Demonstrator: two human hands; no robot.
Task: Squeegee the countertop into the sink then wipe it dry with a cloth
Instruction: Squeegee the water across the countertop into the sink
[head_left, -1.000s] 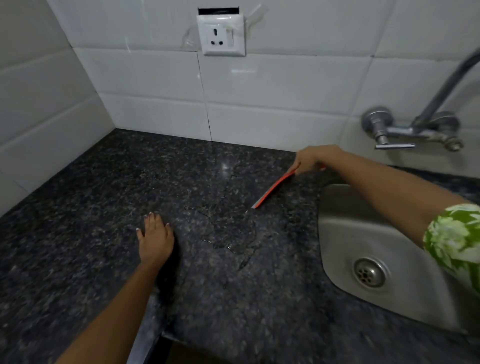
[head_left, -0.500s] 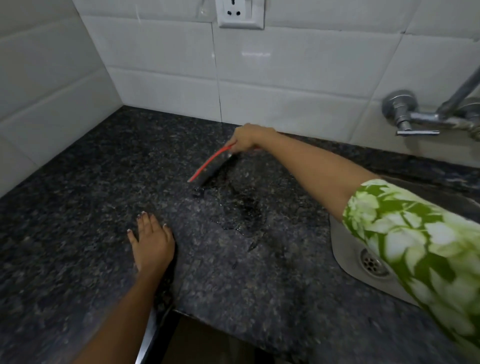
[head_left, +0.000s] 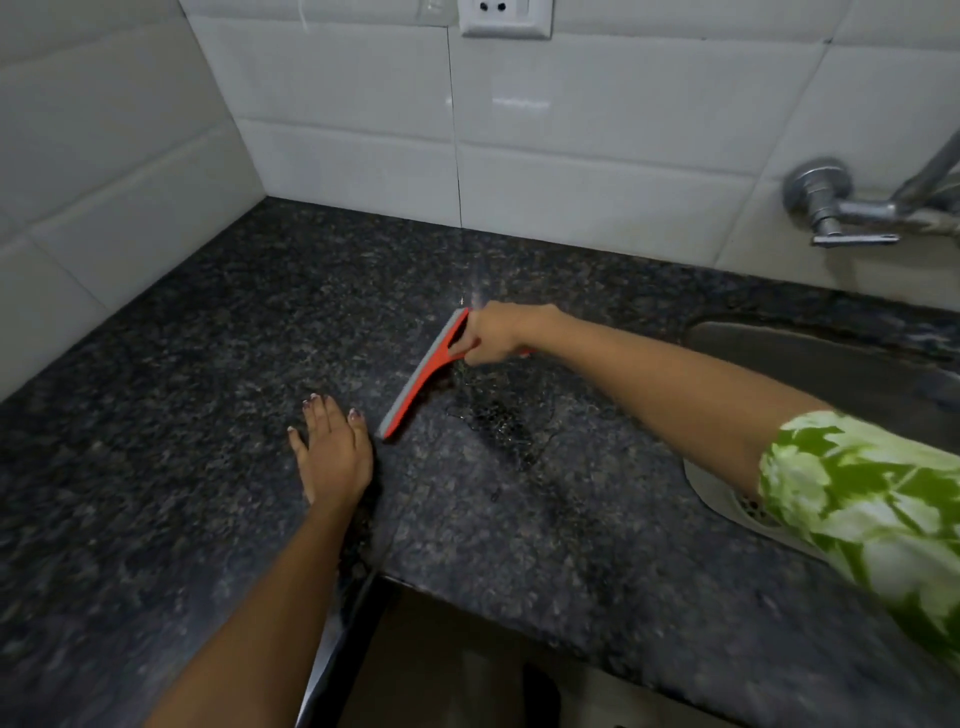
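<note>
My right hand (head_left: 498, 332) grips the handle of a red squeegee (head_left: 423, 376) whose grey blade rests on the dark speckled granite countertop (head_left: 208, 364). The blade runs diagonally from near my right hand down toward my left hand (head_left: 332, 452). That hand lies flat on the counter, fingers spread, just left of the blade's lower end. A patch of water (head_left: 498, 415) glistens on the stone right of the blade. The steel sink (head_left: 810, 364) sits at the right, its drain partly hidden by my green and white sleeve (head_left: 872, 509). No cloth is in view.
White tiled walls close the counter at the back and left. A wall socket (head_left: 506, 18) is above the counter and a metal tap (head_left: 841, 208) hangs over the sink. The counter's front edge has a step at the bottom middle, with a dark gap below.
My right hand carried the squeegee from beside the sink leftward across the counter, and it now rests with the blade on the stone near my left hand. My left hand stayed flat.
</note>
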